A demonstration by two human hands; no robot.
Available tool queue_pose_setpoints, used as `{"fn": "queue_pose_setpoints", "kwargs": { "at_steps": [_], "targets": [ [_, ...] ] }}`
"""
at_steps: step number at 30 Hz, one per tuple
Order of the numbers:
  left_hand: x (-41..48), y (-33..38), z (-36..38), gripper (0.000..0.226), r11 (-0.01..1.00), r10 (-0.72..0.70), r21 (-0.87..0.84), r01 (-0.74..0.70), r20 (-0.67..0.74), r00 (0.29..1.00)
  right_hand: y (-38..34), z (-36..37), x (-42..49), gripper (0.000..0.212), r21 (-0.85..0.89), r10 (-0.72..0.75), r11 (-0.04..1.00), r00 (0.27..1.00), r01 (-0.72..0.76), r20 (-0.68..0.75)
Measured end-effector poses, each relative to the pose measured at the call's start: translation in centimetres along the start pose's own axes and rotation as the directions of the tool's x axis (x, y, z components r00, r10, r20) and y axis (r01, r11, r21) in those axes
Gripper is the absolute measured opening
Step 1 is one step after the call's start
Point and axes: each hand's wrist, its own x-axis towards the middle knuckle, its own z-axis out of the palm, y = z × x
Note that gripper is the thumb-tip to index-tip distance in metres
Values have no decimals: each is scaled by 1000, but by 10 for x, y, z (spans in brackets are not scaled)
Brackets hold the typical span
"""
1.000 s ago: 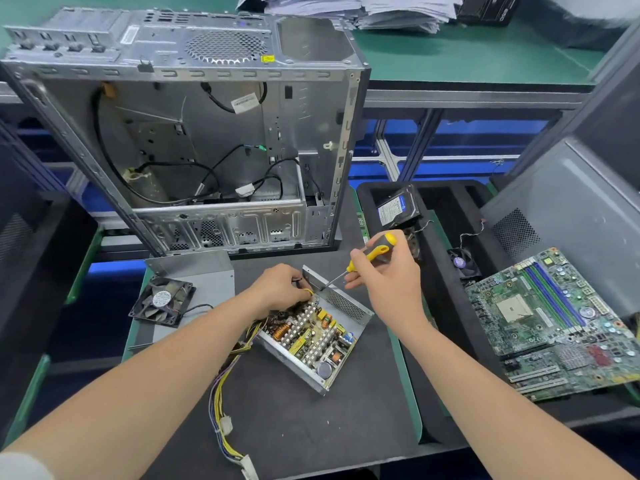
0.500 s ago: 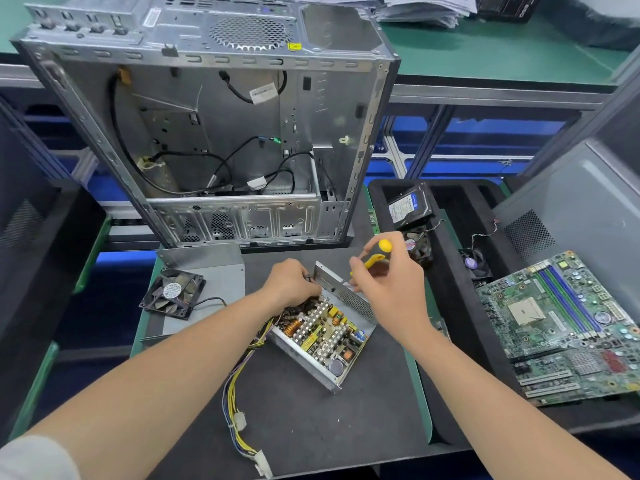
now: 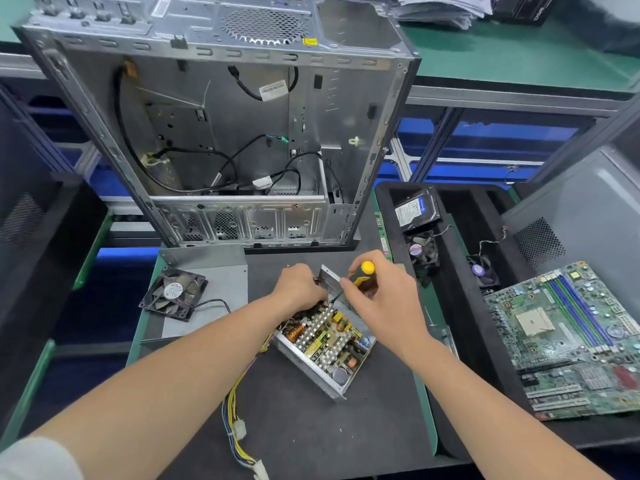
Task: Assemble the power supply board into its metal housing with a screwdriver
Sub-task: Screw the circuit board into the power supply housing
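The power supply board (image 3: 323, 337), crowded with coils and capacitors, lies inside its open metal housing (image 3: 311, 367) on the dark mat. My right hand (image 3: 384, 299) grips a yellow-and-black screwdriver (image 3: 362, 275), held steeply with its tip down at the board's far corner. My left hand (image 3: 299, 287) rests curled on the housing's far left corner, beside the upright perforated wall (image 3: 330, 278); what its fingers hold is hidden. A yellow and blue cable bundle (image 3: 235, 410) trails from the housing toward me.
An open computer case (image 3: 221, 133) stands behind the mat. A loose fan (image 3: 173, 293) lies on a grey cover plate (image 3: 214, 271) at left. A black tray (image 3: 453, 271) at right holds a hard drive (image 3: 414, 207) and small fans. A motherboard (image 3: 568, 334) lies far right.
My right hand has swung the screwdriver from a slant to nearly upright and brought its tip down to the board's far corner. The left hand stays on the housing.
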Motion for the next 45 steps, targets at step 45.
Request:
{"fn": "queue_pose_setpoints", "kwargs": {
  "at_steps": [45],
  "targets": [
    [10, -7, 5, 21, 999, 42, 5, -42, -35, 998, 10, 8, 7, 21, -37, -31, 999, 983, 39, 182]
  ]
}}
